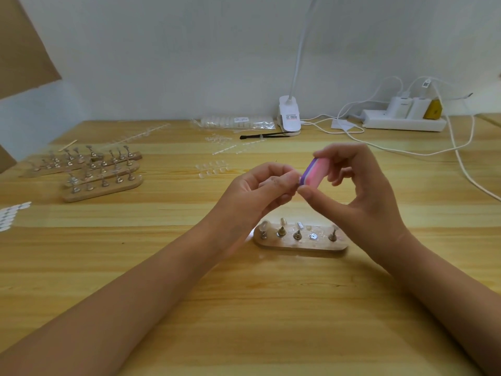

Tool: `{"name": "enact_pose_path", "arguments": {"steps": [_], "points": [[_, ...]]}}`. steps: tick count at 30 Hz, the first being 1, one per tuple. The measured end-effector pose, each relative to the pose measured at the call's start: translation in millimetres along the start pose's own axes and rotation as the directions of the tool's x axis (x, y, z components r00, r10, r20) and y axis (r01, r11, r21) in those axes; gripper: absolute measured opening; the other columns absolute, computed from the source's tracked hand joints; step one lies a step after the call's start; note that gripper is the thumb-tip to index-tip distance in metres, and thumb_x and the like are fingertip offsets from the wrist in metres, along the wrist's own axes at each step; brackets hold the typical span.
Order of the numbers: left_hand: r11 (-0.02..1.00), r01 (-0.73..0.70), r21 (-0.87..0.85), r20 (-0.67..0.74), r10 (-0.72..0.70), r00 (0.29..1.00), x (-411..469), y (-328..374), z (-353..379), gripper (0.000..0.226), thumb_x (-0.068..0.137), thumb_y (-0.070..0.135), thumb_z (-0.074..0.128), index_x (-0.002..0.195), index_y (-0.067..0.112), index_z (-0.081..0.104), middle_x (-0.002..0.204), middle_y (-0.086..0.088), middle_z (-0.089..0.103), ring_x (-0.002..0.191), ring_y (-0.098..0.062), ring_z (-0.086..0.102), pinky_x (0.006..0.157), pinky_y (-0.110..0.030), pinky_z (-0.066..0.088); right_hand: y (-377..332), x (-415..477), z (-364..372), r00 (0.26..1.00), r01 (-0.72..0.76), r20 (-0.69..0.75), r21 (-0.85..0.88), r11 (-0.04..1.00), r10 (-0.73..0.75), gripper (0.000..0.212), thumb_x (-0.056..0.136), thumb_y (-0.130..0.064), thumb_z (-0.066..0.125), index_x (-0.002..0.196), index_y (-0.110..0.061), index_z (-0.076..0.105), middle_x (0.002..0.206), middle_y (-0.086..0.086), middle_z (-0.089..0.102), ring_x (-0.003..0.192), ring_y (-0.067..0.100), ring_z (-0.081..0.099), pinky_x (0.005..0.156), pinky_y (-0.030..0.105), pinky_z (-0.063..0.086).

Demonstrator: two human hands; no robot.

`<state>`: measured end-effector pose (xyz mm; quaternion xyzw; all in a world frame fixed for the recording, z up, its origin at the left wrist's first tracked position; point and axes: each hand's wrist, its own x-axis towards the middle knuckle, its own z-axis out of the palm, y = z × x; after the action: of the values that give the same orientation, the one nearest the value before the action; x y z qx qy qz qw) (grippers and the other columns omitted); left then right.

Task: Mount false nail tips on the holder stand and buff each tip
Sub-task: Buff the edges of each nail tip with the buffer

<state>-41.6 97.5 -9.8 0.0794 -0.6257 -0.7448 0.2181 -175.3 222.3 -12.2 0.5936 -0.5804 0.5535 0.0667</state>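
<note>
False nail tip (297,179), centre of the frame: only a small pale speck shows at the fingertips of the left hand (265,187), which is curled and pinches it, raised off the worktop (244,308), likely so it stays steady at a comfortable working height. The right hand (360,191) grips a pink and purple buffer block (314,173) between thumb and curled fingers, its lower end touching that speck, so buffing looks under way. Just below the hands lies the wooden holder stand (301,246); four pegs stand on it and one bare metal disc (313,236) shows, probably the spot this piece belongs to. Spare stands (100,172) sit at middle left, loose tips (212,168) beyond the hands
</note>
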Motion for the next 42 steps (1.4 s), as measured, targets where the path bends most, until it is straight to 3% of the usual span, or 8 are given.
{"name": "enact_pose_path", "arguments": {"steps": [4, 7, 11, 15, 22, 26, 30, 42], "points": [[1.000, 0.007, -0.015, 0.013, -0.007, 1.000, -1.1, 0.3, 1.5, 0.021, 0.083, 0.031, 0.064, 0.096, 0.014, 0.066, 0.081, 0.005, 0.067, 0.075, -0.005, 0.063, 0.079, -0.017, 0.051, -0.3, -2.9, 2.0, 0.994, 0.083, 0.077, -0.001, 0.997, -0.082, 0.043, 0.078, -0.034, 0.075, 0.111, -0.021, 0.051, 0.098, -0.008, 0.055, 0.082, 0.018, 0.052, 0.077, 0.026, 0.045], [1.000, 0.015, -0.004, 0.004, -0.015, 1.000, -0.7, 0.1, 1.4, 0.014, 0.087, 0.030, 0.069, 0.092, 0.017, 0.068, 0.084, 0.003, 0.067, 0.082, -0.007, 0.061, 0.089, -0.021, 0.052, 0.9, -0.9, -0.6, 1.000, 0.017, -0.002, 0.000, 1.000, -0.017, 0.045, 0.077, -0.037, 0.074, 0.111, -0.019, 0.052, 0.100, -0.010, 0.056, 0.083, 0.016, 0.053, 0.078, 0.027, 0.046], [1.000, 0.017, -0.005, 0.018, -0.016, 1.000, -1.1, 0.5, 2.1, 0.014, 0.088, 0.029, 0.067, 0.092, 0.016, 0.068, 0.080, 0.005, 0.065, 0.074, -0.005, 0.060, 0.078, -0.016, 0.051, 1.3, -3.8, 1.0, 0.994, 0.101, 0.055, -0.036, 0.994, -0.099, 0.046, 0.077, -0.035, 0.076, 0.110, -0.018, 0.051, 0.098, -0.004, 0.056, 0.083, 0.019, 0.052, 0.079, 0.026, 0.044], [1.000, 0.007, -0.002, 0.006, -0.007, 1.000, -0.7, 1.6, 0.4, 0.014, 0.084, 0.029, 0.066, 0.091, 0.018, 0.069, 0.084, 0.004, 0.066, 0.082, -0.007, 0.060, 0.089, -0.020, 0.052, 1.6, -0.3, -0.8, 0.999, 0.036, -0.028, -0.044, 0.998, -0.037, 0.047, 0.077, -0.038, 0.075, 0.111, -0.018, 0.050, 0.100, -0.007, 0.056, 0.084, 0.018, 0.053, 0.078, 0.033, 0.046], [1.000, 0.005, -0.005, 0.000, -0.005, 1.000, 0.1, 1.6, 0.8, 0.008, 0.086, 0.026, 0.065, 0.087, 0.021, 0.071, 0.084, 0.005, 0.068, 0.083, -0.007, 0.062, 0.090, -0.021, 0.051, 0.4, 0.2, -2.2, 0.998, 0.029, -0.054, -0.026, 0.999, -0.030, 0.046, 0.076, -0.038, 0.075, 0.110, -0.019, 0.051, 0.100, -0.011, 0.055, 0.084, 0.014, 0.052, 0.079, 0.032, 0.045], [1.000, -0.003, 0.001, 0.027, 0.003, 1.000, -1.8, 1.7, 2.0, 0.019, 0.085, 0.031, 0.067, 0.094, 0.015, 0.067, 0.080, 0.006, 0.068, 0.075, -0.004, 0.062, 0.079, -0.017, 0.051, -0.2, -2.3, 0.9, 0.992, 0.116, 0.047, -0.032, 0.993, -0.114, 0.045, 0.077, -0.035, 0.076, 0.111, -0.020, 0.050, 0.099, -0.006, 0.055, 0.085, 0.017, 0.052, 0.080, 0.026, 0.044], [1.000, 0.006, 0.003, -0.010, -0.006, 1.000, -1.4, 2.5, 1.8, 0.016, 0.083, 0.031, 0.070, 0.091, 0.018, 0.068, 0.082, 0.005, 0.068, 0.082, -0.007, 0.062, 0.090, -0.022, 0.051, 1.0, -0.2, -1.4, 0.999, 0.032, -0.044, -0.026, 0.999, -0.033, 0.045, 0.077, -0.038, 0.075, 0.111, -0.021, 0.051, 0.101, -0.012, 0.055, 0.085, 0.012, 0.052, 0.080, 0.029, 0.045], [0.999, -0.002, -0.048, 0.013, 0.003, 1.000, -2.8, 3.1, 2.3, 0.018, 0.080, 0.033, 0.069, 0.090, 0.018, 0.071, 0.083, 0.004, 0.067, 0.078, -0.006, 0.062, 0.079, -0.016, 0.052, -0.1, -1.1, -0.3, 0.997, 0.081, 0.006, -0.041, 0.996, -0.080, 0.045, 0.076, -0.038, 0.075, 0.111, -0.024, 0.050, 0.102, -0.016, 0.054, 0.087, 0.006, 0.052, 0.085, 0.025, 0.042]]}}
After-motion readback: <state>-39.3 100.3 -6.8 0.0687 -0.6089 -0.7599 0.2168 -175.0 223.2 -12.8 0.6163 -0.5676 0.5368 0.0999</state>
